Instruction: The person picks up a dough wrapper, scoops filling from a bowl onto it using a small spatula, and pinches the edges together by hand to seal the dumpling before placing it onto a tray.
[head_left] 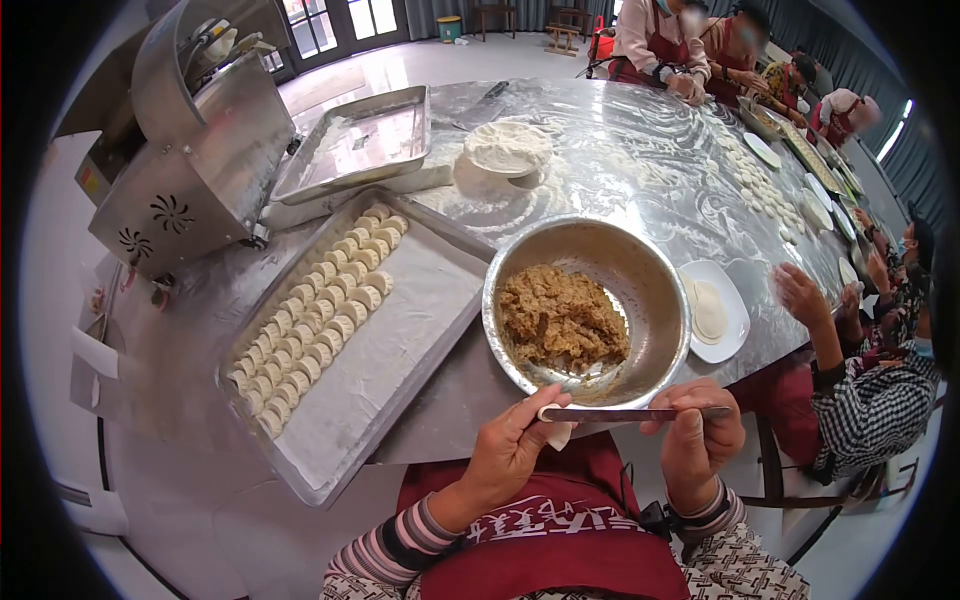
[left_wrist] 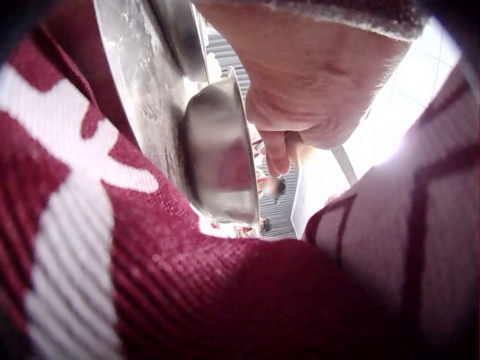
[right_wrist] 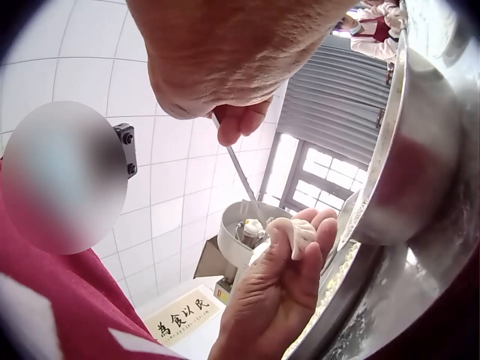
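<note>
My left hand (head_left: 505, 450) holds a pale dough dumpling (right_wrist: 300, 236) with a pleated edge between thumb and fingers, in front of the bowl's near rim. My right hand (head_left: 700, 440) grips one end of a flat metal filling spatula (head_left: 630, 414). The spatula's other end reaches over to the dumpling. Just beyond both hands stands a steel bowl (head_left: 665, 345), with a mound of brown minced filling (head_left: 560, 315) heaped toward its left side. In the left wrist view the left hand (left_wrist: 315, 82) shows beside the bowl, and the dumpling is hidden there.
On the left, a metal tray (head_left: 375, 375) bears rows of dumplings (head_left: 320, 310). Behind it lie another tray (head_left: 425, 120), a bowl of flour (head_left: 508, 150) and a steel machine (head_left: 180, 190). A white plate (head_left: 735, 300) with round wrappers (head_left: 708, 312) sits right of the bowl. Several people work around the table.
</note>
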